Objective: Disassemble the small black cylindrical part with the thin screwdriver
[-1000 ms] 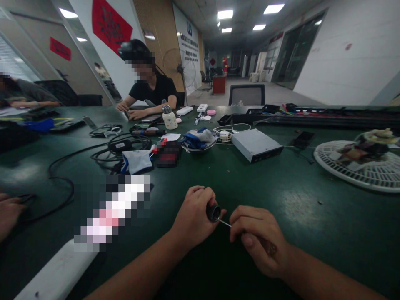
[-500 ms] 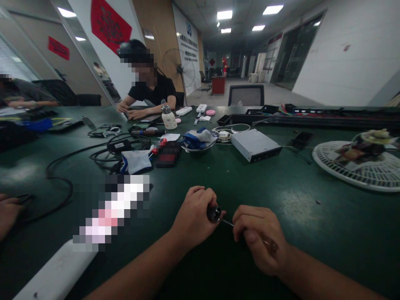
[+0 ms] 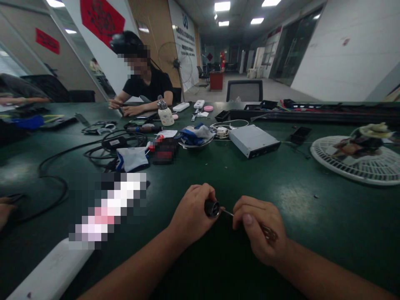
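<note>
My left hand [image 3: 193, 211] grips a black cylindrical connector [image 3: 211, 208], its round open end facing right. My right hand [image 3: 258, 230] holds a small tool with a brown handle [image 3: 269, 233] between fingers and thumb. Its thin metal shaft [image 3: 227, 213] points left, and its tip reaches the connector's end. Whether the tip goes inside is hidden at this size. Both hands are close together above the dark green work table [image 3: 300, 183], near its front edge.
A seated co-worker [image 3: 146, 81] works across the table, and another person's hand [image 3: 3, 210] shows at the left edge. Black cables [image 3: 115, 143], a white cloth [image 3: 132, 159], a metal bowl [image 3: 196, 146], a grey disc drive [image 3: 253, 141] and a round white grille [image 3: 350, 160] lie on the table.
The whole scene has shifted slightly left and up in view. Both hands keep their hold, and the tool's tip stays at the connector.
</note>
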`<state>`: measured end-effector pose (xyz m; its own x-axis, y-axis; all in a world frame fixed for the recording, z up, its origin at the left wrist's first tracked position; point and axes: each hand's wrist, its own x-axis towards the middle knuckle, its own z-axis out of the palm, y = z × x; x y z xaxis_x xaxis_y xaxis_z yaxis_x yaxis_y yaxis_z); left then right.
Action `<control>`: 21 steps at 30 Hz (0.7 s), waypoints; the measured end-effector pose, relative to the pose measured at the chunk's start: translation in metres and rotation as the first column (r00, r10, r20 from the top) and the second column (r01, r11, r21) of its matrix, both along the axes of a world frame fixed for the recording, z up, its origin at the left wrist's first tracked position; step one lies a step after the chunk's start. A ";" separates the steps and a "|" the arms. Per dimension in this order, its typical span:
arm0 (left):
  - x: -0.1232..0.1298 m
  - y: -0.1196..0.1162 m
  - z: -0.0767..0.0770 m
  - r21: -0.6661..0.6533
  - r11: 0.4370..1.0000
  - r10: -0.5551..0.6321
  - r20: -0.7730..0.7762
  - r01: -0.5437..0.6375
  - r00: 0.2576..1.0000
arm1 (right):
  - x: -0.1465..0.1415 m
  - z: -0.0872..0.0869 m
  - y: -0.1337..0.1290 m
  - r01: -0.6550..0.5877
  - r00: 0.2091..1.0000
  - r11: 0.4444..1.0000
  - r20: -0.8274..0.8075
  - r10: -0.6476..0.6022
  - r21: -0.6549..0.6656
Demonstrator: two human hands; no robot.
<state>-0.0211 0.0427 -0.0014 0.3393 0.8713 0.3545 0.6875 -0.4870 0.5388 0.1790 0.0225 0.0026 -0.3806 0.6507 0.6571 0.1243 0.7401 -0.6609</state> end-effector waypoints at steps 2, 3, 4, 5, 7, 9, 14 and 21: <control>-0.001 0.000 -0.001 -0.048 0.998 0.036 0.022 -0.035 0.999 | 0.000 0.003 0.000 -0.032 0.999 0.999 0.002 0.032 0.003; -0.001 0.000 -0.002 -0.070 0.997 0.047 0.032 -0.045 0.998 | 0.000 0.004 0.001 -0.056 0.998 0.998 0.009 0.056 0.002; -0.001 -0.001 -0.003 -0.087 0.995 0.050 0.040 -0.046 0.998 | -0.001 0.006 0.001 -0.078 0.997 0.997 0.015 0.078 -0.008; -0.001 -0.001 -0.004 -0.101 0.994 0.046 0.046 -0.041 0.998 | -0.001 0.007 0.001 -0.100 0.995 0.995 0.020 0.100 -0.020; -0.001 -0.001 -0.005 -0.112 0.993 0.042 0.056 -0.035 0.998 | -0.002 0.007 0.001 -0.140 0.990 0.989 0.026 0.141 -0.050; -0.001 -0.001 -0.005 -0.114 0.993 0.036 0.049 -0.031 0.998 | -0.002 0.007 0.000 -0.156 0.987 0.986 0.018 0.158 -0.062; -0.001 -0.002 -0.004 -0.061 0.998 0.024 -0.013 -0.025 1.000 | -0.001 0.000 -0.003 -0.014 1.000 0.998 0.003 0.015 -0.061; 0.000 0.000 -0.002 0.131 0.991 -0.010 -0.087 0.022 0.996 | 0.000 0.000 -0.001 0.164 0.982 0.983 -0.084 -0.171 -0.081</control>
